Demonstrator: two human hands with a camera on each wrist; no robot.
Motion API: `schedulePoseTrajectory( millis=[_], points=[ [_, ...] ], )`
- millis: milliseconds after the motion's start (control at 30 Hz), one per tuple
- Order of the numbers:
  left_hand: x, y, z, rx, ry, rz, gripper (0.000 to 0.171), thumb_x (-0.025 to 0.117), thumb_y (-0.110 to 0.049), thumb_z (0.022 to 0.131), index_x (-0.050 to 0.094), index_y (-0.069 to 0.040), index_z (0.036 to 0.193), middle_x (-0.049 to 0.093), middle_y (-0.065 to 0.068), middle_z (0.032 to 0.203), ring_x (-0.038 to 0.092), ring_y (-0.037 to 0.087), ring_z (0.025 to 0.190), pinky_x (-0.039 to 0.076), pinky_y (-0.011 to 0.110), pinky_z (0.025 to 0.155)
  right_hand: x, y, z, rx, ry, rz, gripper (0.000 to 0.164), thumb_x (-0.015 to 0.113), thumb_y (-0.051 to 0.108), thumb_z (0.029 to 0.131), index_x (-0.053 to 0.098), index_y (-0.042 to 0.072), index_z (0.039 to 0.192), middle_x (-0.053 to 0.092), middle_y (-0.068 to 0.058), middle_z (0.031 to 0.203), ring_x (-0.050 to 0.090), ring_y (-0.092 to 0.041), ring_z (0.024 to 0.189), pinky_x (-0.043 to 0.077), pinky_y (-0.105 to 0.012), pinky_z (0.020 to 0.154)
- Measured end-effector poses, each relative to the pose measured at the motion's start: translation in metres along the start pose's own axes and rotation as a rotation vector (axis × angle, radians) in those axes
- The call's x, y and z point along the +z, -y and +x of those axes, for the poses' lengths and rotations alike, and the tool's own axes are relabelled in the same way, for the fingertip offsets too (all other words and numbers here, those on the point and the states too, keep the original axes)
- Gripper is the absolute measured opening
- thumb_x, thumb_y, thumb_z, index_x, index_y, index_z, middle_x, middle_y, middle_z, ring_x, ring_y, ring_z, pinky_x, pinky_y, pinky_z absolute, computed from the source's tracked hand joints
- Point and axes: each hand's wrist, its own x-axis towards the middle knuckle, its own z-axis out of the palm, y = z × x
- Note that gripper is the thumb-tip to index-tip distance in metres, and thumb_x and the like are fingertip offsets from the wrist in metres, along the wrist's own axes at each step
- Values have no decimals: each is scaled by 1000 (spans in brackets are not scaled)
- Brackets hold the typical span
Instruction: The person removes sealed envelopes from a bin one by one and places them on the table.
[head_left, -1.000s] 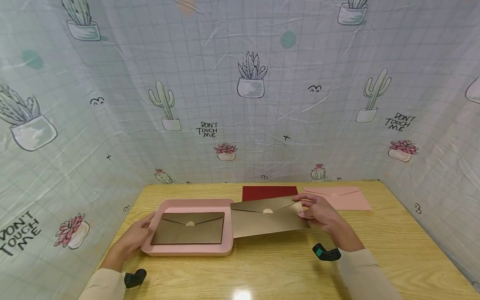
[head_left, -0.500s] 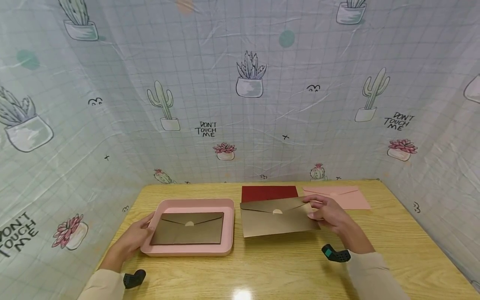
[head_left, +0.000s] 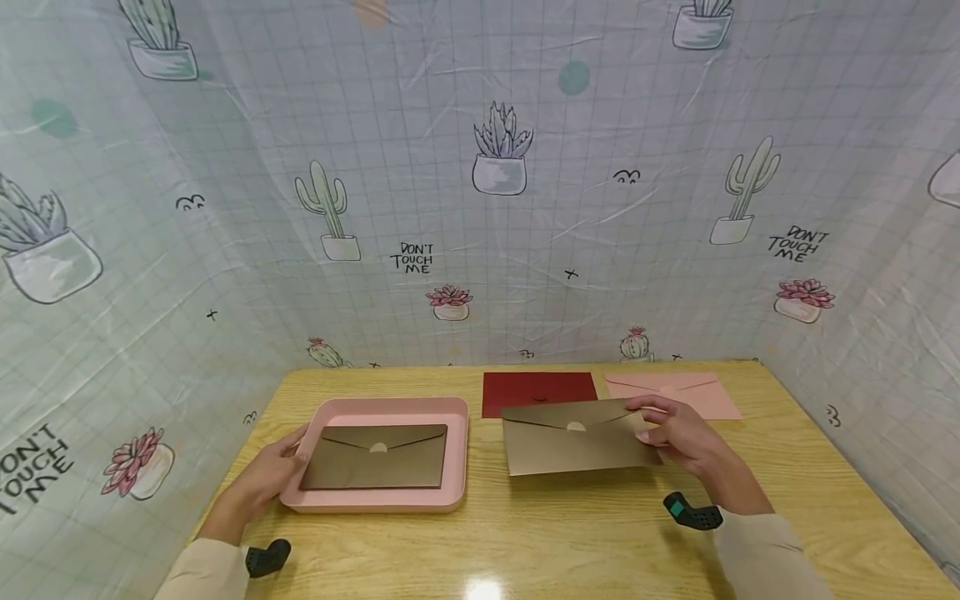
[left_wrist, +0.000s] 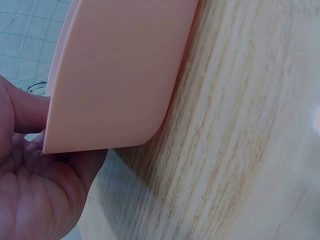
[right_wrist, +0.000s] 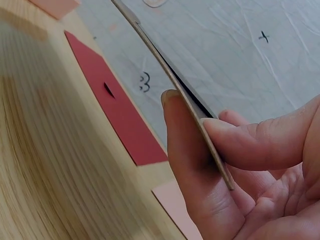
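A: What is the right hand [head_left: 686,437] doing?

B: It pinches a gold envelope [head_left: 577,454] by its right end, thumb on one face and a finger on the other; the right wrist view shows it edge-on between them

A: And where is that envelope?

B: Held tilted above the table [head_left: 570,542], flap side in view, with a shadow beneath it. In the head view it sits to the right of the pink tray [head_left: 390,500], apart from it, and its top edge covers part of the near side of the red envelope [head_left: 525,389]

A: What about the left hand [head_left: 273,471]?

B: It grips the tray at its left side. The left wrist view has the wall caught between the digits, some of them bent underneath

A: Anything in the tray?

B: A second gold envelope [head_left: 375,468], lying flap up, with a pale half-round seal [head_left: 378,447] at the flap's point

A: And beyond the right hand?

B: A pink envelope [head_left: 701,404] lies flat near the far edge, just beside the red one. Behind the table hangs a pale sheet [head_left: 555,225] printed with cacti, and each wrist carries a black device [head_left: 267,558]
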Motion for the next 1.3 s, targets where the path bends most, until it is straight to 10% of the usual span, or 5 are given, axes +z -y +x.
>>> schedulePoseTrajectory(
  millis=[500,733,1000,1300],
  points=[
    [1,-2,-1,-2,-6,14,66,33,-8,110,1,-7,167,13,38,167,21,59,153,31,68,121,-32,-5,-14,-11,-26,-54,44,61,-8,95,70,24,123,62,15,117,47,-9,64,21,-34,56],
    [1,-2,-1,-6,-7,30,65,33,-8,110,1,-8,168,12,38,168,19,59,153,30,68,121,-45,-10,-19,-5,-45,-84,47,57,-9,95,70,27,122,24,-35,162,44,-7,63,24,-32,55],
    [2,-3,-1,-7,-6,33,66,33,-9,111,0,-9,168,12,38,168,19,59,153,30,68,121,-58,-12,-24,-24,-20,-59,49,57,-10,96,72,31,118,0,-42,167,25,-15,59,19,-35,55],
    [2,-1,0,-13,-11,25,66,33,-10,110,0,-9,167,13,38,168,22,59,153,30,67,122,-72,-16,-30,-2,-55,-100,49,56,-10,96,71,32,118,4,-41,166,35,-11,61,23,-33,55]
  ],
)
